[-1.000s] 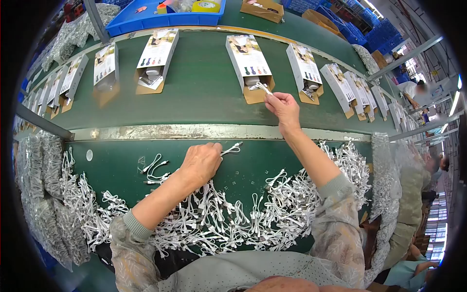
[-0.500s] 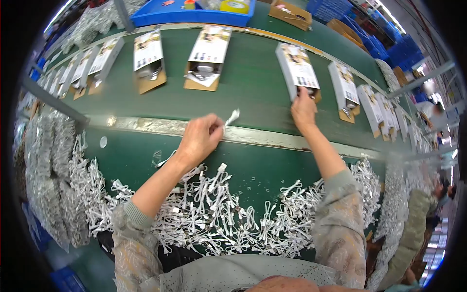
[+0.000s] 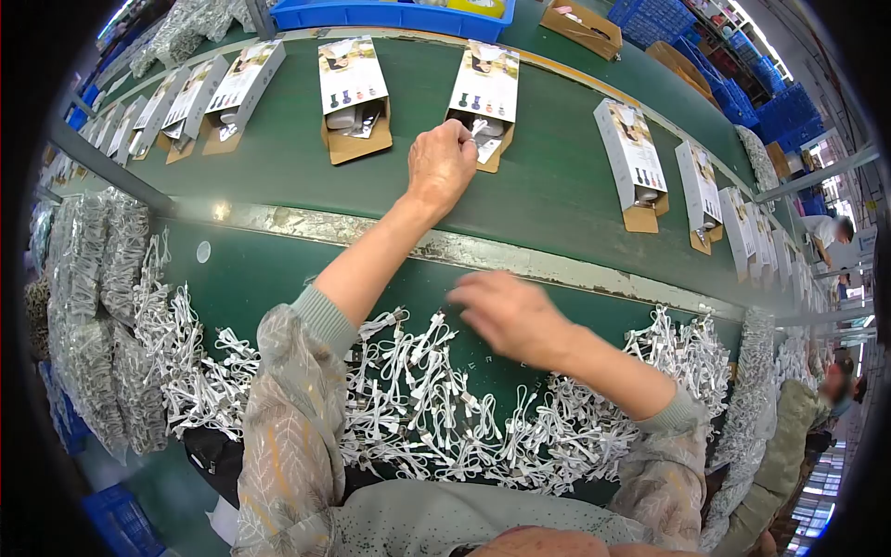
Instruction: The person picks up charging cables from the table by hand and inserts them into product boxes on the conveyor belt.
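Observation:
My left hand is closed in a pinch on a small white cable. It holds the cable at the lower, open end of a printed white box. Inside that opening, silvery wrapping shows beneath the cable. My right hand, blurred by motion, hovers above the near worktop with its fingers stretched to the left and nothing visible in them. Below it spreads a pile of bundled white cables.
Similar open boxes stand left and right along the green belt, including one box to the right. A pale rail separates belt and worktop. A blue tray sits beyond. Plastic-wrapped bundles hang at left.
My left hand has moved up and right with the cable to a box opening. My right hand has left a box and come back over the near worktop. The boxes appear shifted right.

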{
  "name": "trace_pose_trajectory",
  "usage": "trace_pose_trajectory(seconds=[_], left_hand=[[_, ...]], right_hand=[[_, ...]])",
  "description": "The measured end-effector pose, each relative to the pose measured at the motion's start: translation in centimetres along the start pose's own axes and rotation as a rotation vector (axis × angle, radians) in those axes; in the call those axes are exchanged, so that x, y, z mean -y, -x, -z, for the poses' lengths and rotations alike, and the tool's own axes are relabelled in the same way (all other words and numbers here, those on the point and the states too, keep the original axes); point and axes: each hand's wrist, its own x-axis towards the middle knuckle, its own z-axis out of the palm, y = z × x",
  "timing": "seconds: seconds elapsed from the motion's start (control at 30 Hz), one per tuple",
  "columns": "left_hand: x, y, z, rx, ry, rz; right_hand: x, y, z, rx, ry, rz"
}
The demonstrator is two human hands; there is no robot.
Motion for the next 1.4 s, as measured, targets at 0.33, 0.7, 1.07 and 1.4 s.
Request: trace_pose_trajectory(seconds=[0.33,0.7,1.07,1.4], left_hand=[[1.4,2.1,-1.7,0.204,0.032,-0.224],[-0.1,14.3,10.2,0.809,-0.264,-0.348],[-0.6,17.1,8.0,0.738,-0.224,-0.385],[3.5,10.7,14.1,0.49,0.39,0.377]], right_hand=[[-0.1,-0.5,-3.0,0.088,0.031,-0.066],[-4.3,-2.1,1.9,-0.169,-0.804,-0.883],[-13.3,-10.0,0.6,-0.471,-0.064,-0.735],[-2.3,-3.9,-1.6,-0.067,-0.191,-0.172]])
